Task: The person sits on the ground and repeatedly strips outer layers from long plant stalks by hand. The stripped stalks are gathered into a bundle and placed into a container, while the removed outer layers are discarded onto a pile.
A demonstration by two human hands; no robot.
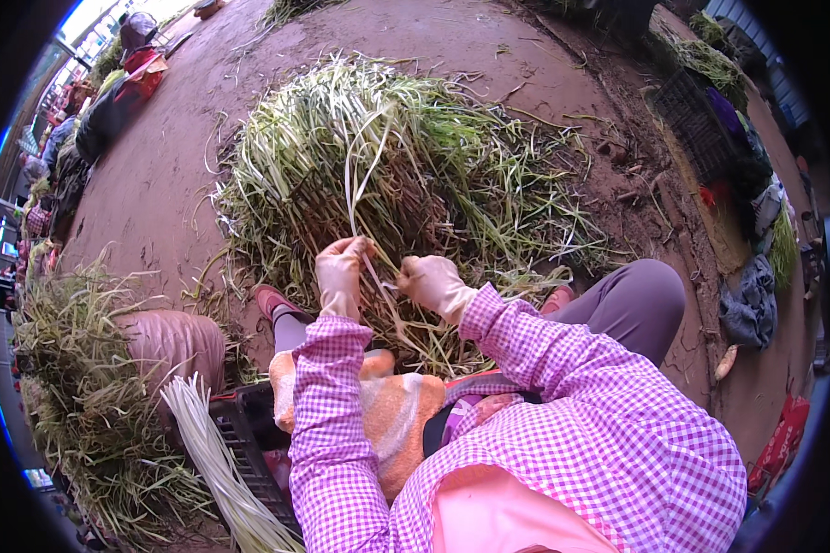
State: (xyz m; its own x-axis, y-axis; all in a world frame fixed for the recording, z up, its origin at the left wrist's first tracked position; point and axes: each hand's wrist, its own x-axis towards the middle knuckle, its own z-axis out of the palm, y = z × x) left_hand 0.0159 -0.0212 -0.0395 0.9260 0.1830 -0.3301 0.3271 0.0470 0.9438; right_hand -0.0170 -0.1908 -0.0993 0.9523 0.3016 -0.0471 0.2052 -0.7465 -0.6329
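Note:
My left hand (339, 271), in a pale glove, pinches a long whitish stalk (350, 190) that rises above the fingertips. Just to the right, my gloved right hand (437, 285) is closed on a thin leafy strand (382, 256) running from the same spot. Loose peelings (395, 318) hang below the hands. Beyond them lies a large heap of leafy, chive-like stalks (297, 145), pale on the left and greener on the right. By my left side, a bundle of clean white stalks (211, 453) rests against a black plastic crate (242, 422).
A second heap of greens (90, 387) lies at left beside a pinkish plastic-wrapped bundle (176, 342). An orange towel (408, 415) covers my lap. At right are a dark crate (695, 128), a grey-blue cloth (748, 304) and a red bag (778, 442). Other people sit at far left.

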